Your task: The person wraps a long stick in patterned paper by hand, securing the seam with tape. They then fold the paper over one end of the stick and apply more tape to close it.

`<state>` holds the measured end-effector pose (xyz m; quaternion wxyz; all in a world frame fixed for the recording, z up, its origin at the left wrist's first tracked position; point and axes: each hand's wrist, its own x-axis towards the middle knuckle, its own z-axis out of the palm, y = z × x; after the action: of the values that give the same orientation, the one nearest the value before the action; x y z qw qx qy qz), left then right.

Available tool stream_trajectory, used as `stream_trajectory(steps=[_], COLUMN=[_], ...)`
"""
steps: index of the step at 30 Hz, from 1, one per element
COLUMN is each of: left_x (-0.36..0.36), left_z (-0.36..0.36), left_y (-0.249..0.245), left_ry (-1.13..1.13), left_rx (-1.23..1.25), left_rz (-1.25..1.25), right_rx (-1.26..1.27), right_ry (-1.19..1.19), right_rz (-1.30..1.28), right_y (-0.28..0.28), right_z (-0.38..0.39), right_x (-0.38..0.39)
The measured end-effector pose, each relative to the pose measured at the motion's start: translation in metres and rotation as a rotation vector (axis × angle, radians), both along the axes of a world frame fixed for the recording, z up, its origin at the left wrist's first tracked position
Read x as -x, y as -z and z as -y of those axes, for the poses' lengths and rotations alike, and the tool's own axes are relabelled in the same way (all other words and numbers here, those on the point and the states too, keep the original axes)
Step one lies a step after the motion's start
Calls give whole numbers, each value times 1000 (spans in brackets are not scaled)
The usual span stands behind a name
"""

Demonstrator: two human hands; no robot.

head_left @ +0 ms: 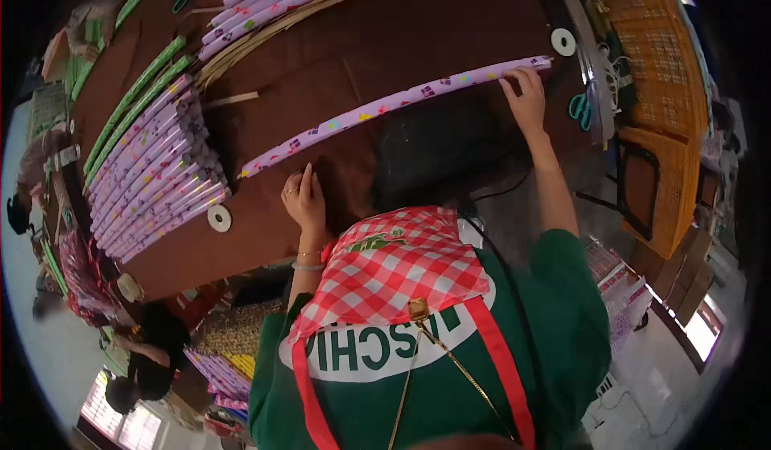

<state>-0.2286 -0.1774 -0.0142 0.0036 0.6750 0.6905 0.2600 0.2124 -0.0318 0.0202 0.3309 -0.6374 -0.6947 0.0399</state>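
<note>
Roll in lilac patterned wrap lies on the brown-covered table ahead of me, slim and almost straight. On my feed its long axis runs aslant: one end points left and in toward the wearer's body, the other points right and farther out across the table.

I have the right hand at the far right end, its curved fingertips touching the roll, fingers slightly parted; I can't tell whether the thumb presses against it. The left hand sits on the near side of the roll's left part, just short of it, fingers raised and loosely spread, holding nothing.

Between the hands, on the near side of the roll, I get a black patch at the table edge, too dark to make out. Past the roll's right end is a white ring, with teal-handled scissors nearer the wearer. Off left, a stack of similar rolls lies beside another white disc, with green rolls along its outer side. Farther out, pale strips border a second lilac pile. At lower left I pick up a co-worker in dark clothing.
</note>
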Motion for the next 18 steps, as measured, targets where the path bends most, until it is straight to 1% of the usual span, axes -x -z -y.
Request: stream_trajectory(steps=[2,3,4,6,7,9,13,15,18], left_x=[-2,-2,-1,-2,-3,-3,-4,-6,-16], left_z=[0,0,0,-3,-4,-8,-18,-24,-28], left_y=[-5,-4,-2,-2,-2,-1,-3,-6,-14], left_ry=[3,-17,-8,8,-5,-3,9,37,77], left_rx=[-26,-17,-30,-77,-73,-97,-123,-139,-145], left_rz=[20,8,7,27,27,26,7,-1,59], right_rx=[52,118,125,183,186,167,242,456,418], right_ry=[-217,-299,-317,-494,-507,-608,-677,-678,-651], right_rz=[181,151,141,189,189,229,240,273,350], right_y=[-11,-7,-5,-16,-17,-16,-3,-3,-3], right_z=[6,4,3,-7,-11,-23,-45,-51,-49], right_x=[29,38,47,72,81,94,92,87,83])
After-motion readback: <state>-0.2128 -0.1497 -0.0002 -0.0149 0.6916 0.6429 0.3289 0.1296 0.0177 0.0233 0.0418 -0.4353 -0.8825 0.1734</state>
